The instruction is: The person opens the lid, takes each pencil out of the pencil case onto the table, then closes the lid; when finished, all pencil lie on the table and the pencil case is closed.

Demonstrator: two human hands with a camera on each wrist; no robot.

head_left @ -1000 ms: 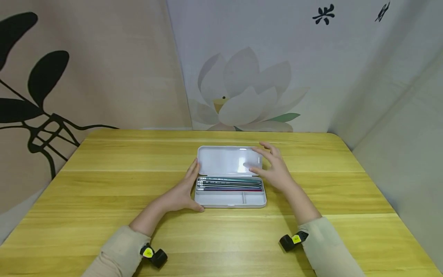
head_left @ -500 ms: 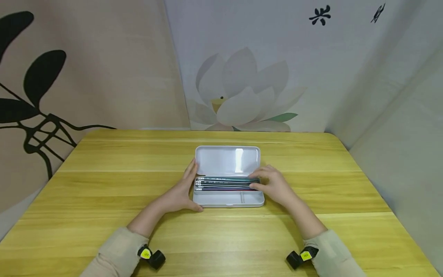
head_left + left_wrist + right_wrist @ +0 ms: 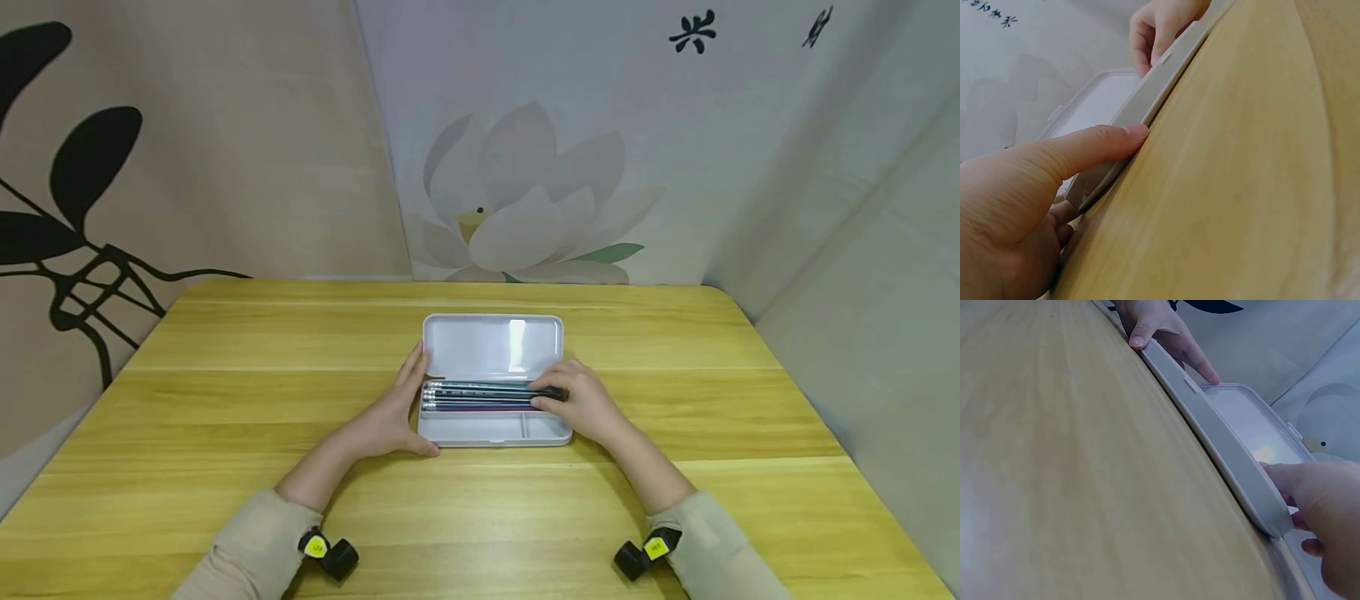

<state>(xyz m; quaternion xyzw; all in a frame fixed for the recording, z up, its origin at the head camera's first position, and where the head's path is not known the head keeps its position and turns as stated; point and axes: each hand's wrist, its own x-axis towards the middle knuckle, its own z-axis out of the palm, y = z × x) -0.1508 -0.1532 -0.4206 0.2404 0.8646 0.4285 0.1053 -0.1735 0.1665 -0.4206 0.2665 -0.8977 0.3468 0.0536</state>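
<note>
Plainly, the right hand [image 3: 583, 402] curls thumb and fingers round the right ends of several pencils [image 3: 477, 396], bunched too closely to count; they lie in the far one of three compartments in a single case [image 3: 472, 430]. The left hand [image 3: 381, 427] is spread wide, thumb against the case's near wall, fingers along its left end. One lid [image 3: 480, 346] is open toward the far side. Both forearms [image 3: 654, 472] slant inward from the near side over one wooden table [image 3: 285, 350], a black camera [image 3: 340, 560] at each wrist.
</note>
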